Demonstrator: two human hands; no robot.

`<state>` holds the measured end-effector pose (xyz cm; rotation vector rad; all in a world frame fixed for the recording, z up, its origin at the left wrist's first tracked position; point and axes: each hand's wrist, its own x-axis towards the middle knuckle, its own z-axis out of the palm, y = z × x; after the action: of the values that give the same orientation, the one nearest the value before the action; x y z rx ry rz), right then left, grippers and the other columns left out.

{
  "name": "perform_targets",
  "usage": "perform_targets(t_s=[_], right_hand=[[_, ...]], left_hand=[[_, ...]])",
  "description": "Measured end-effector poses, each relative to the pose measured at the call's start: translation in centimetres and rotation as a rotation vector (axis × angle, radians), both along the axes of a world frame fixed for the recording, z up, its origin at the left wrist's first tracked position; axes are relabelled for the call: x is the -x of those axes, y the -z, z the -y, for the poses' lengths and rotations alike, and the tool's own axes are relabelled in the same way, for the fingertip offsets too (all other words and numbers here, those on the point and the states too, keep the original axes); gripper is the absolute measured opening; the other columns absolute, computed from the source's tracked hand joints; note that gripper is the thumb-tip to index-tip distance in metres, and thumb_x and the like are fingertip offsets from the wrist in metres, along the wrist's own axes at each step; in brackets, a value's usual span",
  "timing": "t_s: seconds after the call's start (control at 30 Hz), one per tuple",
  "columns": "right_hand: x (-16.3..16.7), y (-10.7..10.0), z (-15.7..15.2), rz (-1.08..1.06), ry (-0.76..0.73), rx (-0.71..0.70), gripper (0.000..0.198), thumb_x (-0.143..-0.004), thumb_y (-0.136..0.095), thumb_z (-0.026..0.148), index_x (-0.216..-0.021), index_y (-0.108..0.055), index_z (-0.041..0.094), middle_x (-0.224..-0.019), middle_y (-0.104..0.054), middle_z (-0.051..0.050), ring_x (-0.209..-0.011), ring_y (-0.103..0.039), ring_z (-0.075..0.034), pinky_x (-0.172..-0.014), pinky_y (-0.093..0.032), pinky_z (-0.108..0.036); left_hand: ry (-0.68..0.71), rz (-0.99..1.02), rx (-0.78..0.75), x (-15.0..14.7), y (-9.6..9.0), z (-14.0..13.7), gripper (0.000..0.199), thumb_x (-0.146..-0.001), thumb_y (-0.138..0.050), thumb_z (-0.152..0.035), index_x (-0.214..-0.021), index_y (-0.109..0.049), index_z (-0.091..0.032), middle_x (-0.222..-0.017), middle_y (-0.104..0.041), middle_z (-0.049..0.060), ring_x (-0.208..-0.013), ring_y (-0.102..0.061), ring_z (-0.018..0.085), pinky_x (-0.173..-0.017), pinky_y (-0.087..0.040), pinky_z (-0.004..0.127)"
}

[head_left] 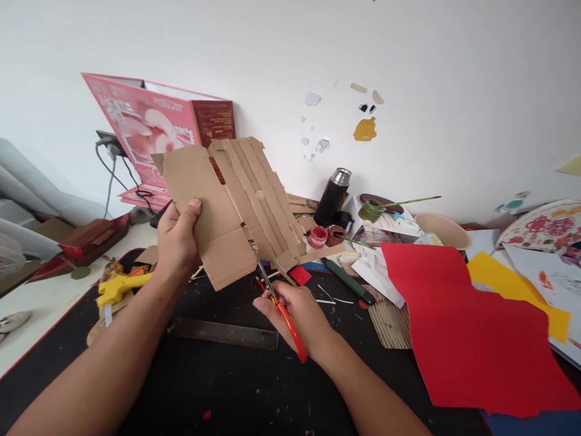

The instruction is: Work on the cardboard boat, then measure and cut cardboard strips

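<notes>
My left hand (179, 233) grips the left edge of a brown piece of cardboard (211, 209), thumb on its face, holding it up above the black mat. A long slit runs down the cardboard from its top, and strips of torn corrugated layer show on the right part. My right hand (295, 315) is closed round the orange handles of a pair of scissors (290, 330). The blades are at the cardboard's lower edge, in line with the slit. A clear ruler (222, 333) lies flat on the mat below the cardboard.
At left are a yellow glue gun (120, 284) and a pink box (158, 127). Behind stand a black thermos (332, 197), a red paint jar (318, 237) and a green jar (371, 210). A dark green utility knife (349, 281) and a red sheet (472, 333) lie at right.
</notes>
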<state>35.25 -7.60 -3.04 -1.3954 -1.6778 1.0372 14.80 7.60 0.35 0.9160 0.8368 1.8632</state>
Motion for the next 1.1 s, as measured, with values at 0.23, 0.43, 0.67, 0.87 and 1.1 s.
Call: perform_targets(t_s=[0.23, 0.43, 0.67, 0.87, 1.1], right_hand=[[0.08, -0.32, -0.06, 0.04, 0.008, -0.032, 0.031, -0.099, -0.068, 0.049, -0.085, -0.063, 0.022, -0.066, -0.057, 0.003, -0.059, -0.051, -0.014, -0.06, -0.038, -0.025], [0.12, -0.49, -0.04, 0.107, 0.005, -0.075, 0.033, -0.101, -0.062, 0.046, -0.078, -0.057, 0.022, -0.068, -0.058, 0.003, -0.061, -0.05, -0.014, -0.061, -0.036, -0.026], [0.33, -0.33, -0.05, 0.126, 0.022, -0.086, 0.028, -0.1, -0.066, 0.043, -0.082, -0.063, 0.022, -0.063, -0.057, 0.003, -0.059, -0.052, -0.015, -0.061, -0.037, -0.026], [0.47, -0.25, -0.01, 0.142, 0.042, -0.093, 0.035, -0.1, -0.067, 0.047, -0.077, -0.06, 0.022, -0.061, -0.056, 0.003, -0.057, -0.05, -0.015, -0.059, -0.035, -0.026], [0.57, -0.07, 0.04, 0.147, 0.043, -0.089, 0.036, -0.1, -0.068, 0.045, -0.074, -0.057, 0.023, -0.059, -0.053, 0.003, -0.055, -0.048, -0.015, -0.058, -0.035, -0.027]], left_hand=[[-0.004, 0.032, 0.024, -0.37, -0.28, 0.3, 0.058, -0.054, -0.101, -0.049, -0.091, -0.073, -0.016, -0.085, -0.077, 0.001, -0.066, -0.065, 0.014, -0.061, -0.062, 0.026], [-0.024, 0.0, 0.012, -0.09, 0.0, 0.17, 0.046, -0.061, -0.098, -0.045, -0.088, -0.073, -0.016, -0.081, -0.076, 0.0, -0.063, -0.063, 0.013, -0.054, -0.056, 0.021], [-0.025, -0.014, -0.004, -0.05, 0.2, 0.06, 0.042, -0.066, -0.096, -0.042, -0.089, -0.073, -0.015, -0.081, -0.076, 0.0, -0.061, -0.06, 0.01, -0.057, -0.054, 0.019], [-0.025, -0.018, -0.001, -0.02, 0.15, 0.05, 0.044, -0.065, -0.096, -0.044, -0.089, -0.072, -0.016, -0.082, -0.075, 0.0, -0.062, -0.062, 0.012, -0.069, -0.063, 0.027], [-0.011, -0.023, 0.009, -0.08, -0.12, 0.36, 0.045, -0.064, -0.097, -0.046, -0.088, -0.071, -0.017, -0.079, -0.074, -0.001, -0.057, -0.06, 0.012, -0.069, -0.065, 0.03]])
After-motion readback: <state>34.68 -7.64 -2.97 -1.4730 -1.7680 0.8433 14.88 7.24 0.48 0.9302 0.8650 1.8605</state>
